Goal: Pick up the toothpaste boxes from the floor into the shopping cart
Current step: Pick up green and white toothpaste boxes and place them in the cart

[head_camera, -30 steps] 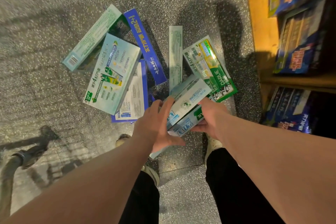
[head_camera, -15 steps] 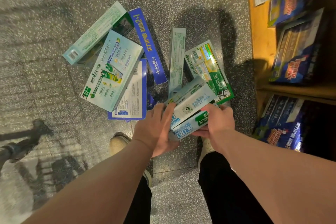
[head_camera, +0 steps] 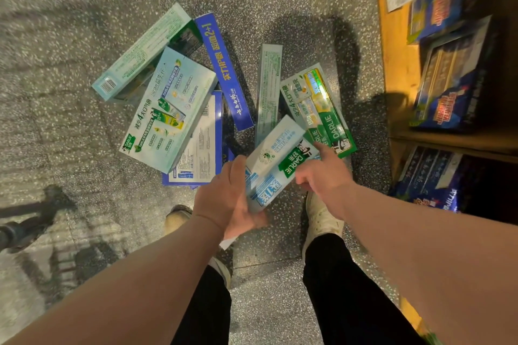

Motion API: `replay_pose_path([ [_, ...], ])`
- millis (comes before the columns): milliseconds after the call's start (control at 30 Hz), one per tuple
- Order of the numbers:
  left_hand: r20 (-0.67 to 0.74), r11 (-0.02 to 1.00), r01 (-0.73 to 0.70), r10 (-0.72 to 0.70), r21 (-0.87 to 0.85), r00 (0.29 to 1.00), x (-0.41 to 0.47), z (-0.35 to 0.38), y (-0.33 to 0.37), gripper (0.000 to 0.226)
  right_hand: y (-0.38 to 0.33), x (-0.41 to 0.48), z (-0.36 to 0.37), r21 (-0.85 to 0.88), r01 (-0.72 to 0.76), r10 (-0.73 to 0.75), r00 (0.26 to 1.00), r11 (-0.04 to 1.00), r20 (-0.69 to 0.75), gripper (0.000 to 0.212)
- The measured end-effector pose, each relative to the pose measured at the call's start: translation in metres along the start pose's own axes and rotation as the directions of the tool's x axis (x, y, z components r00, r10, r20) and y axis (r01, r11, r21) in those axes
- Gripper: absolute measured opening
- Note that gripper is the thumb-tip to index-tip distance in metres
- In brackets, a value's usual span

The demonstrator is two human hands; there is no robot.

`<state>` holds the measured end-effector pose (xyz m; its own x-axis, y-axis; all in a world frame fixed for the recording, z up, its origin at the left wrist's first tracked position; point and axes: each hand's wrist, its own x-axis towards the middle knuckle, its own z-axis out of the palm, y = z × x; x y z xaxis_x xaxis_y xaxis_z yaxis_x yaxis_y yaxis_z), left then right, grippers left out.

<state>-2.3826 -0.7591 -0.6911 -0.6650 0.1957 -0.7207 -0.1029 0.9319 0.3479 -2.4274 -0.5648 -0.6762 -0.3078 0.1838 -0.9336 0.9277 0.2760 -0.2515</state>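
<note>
head view, looking down. our left hand (head_camera: 224, 199) wraps its fingers around the near end of a white and pale blue cardboard toothpaste box with a green darlie panel (head_camera: 276, 164), gripping it firmly and holding it tilted above the speckled grey terrazzo floor (head_camera: 70, 148). our right hand (head_camera: 322, 173) rests on the box's far right edge, fingers loosely curled and partly spread, index finger extended; we cannot tell whether it grips. the remaining boxes lie scattered on the floor just beyond: a large pale teal darlie multipack box (head_camera: 168, 109) overlapping a long pale green box (head_camera: 143, 53) and a flat blue-edged white box (head_camera: 201, 145); a narrow dark blue box with yellow lettering (head_camera: 224, 70); a slim pale green box (head_camera: 268, 87); and a green and white darlie box with a shiny window (head_camera: 319, 106) touching the held one. a wooden shelf (head_camera: 398, 64) on the right holds dark blue boxed goods (head_camera: 448, 75). the shopping cart is not identifiable.
</note>
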Motion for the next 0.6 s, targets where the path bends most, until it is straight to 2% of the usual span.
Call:
replay_pose_path([
  [67,0.016,1.000,-0.004,0.004,0.001,1.000,0.000,-0.003,-0.002,0.113,-0.006,0.000,-0.001,-0.283,0.124,-0.146,0.987,0.951,-0.060,0.115],
  [100,0.027,1.000,-0.012,0.012,0.007,1.000,-0.002,-0.004,-0.003,0.110,-0.010,-0.002,-0.003,-0.460,0.215,-0.264,0.964,0.861,-0.043,0.130],
  [133,0.038,1.000,-0.025,0.025,0.013,0.999,-0.004,-0.004,-0.002,0.109,-0.016,-0.005,-0.005,-0.657,0.308,-0.375,0.926,0.688,0.040,0.141],
  [167,0.051,0.999,-0.039,0.038,0.019,0.998,-0.007,-0.004,-0.002,0.107,-0.021,-0.007,-0.006,-0.805,0.394,-0.443,0.877,0.444,0.185,0.146],
  [200,0.066,0.998,-0.051,0.049,0.025,0.997,-0.008,-0.005,-0.002,0.106,-0.024,-0.007,-0.007,-0.866,0.466,-0.466,0.817,0.183,0.341,0.145],
  [233,0.081,0.998,-0.059,0.056,0.034,0.995,-0.009,-0.007,-0.003,0.105,-0.027,-0.005,-0.007,-0.859,0.510,-0.457,0.754,-0.044,0.472,0.141],
  [267,0.091,0.997,-0.068,0.063,0.047,0.994,-0.009,-0.009,-0.004,0.106,-0.031,-0.004,-0.005,-0.817,0.530,-0.424,0.701,-0.229,0.573,0.134],
  [333,0.119,0.990,-0.101,0.089,0.095,0.989,-0.010,-0.015,-0.008,0.113,-0.035,-0.003,0.002,-0.732,0.503,-0.353,0.654,-0.459,0.670,0.121],
  [400,0.143,0.982,-0.130,0.110,0.140,0.984,-0.013,-0.020,-0.013,0.119,-0.033,-0.005,0.011,-0.682,0.493,-0.302,0.643,-0.541,0.704,0.123],
  [467,0.147,0.980,-0.132,0.110,0.151,0.983,-0.020,-0.025,-0.013,0.119,-0.030,-0.012,0.019,-0.663,0.512,-0.259,0.649,-0.546,0.715,0.124],
  [533,0.136,0.980,-0.132,0.112,0.149,0.984,-0.026,-0.034,-0.013,0.116,-0.030,-0.020,0.025,-0.686,0.503,-0.286,0.655,-0.525,0.699,0.103],
  [600,0.134,0.977,-0.155,0.136,0.145,0.982,-0.034,-0.045,-0.013,0.110,-0.030,-0.027,0.028,-0.701,0.509,-0.390,0.590,-0.500,0.707,0.065],
])
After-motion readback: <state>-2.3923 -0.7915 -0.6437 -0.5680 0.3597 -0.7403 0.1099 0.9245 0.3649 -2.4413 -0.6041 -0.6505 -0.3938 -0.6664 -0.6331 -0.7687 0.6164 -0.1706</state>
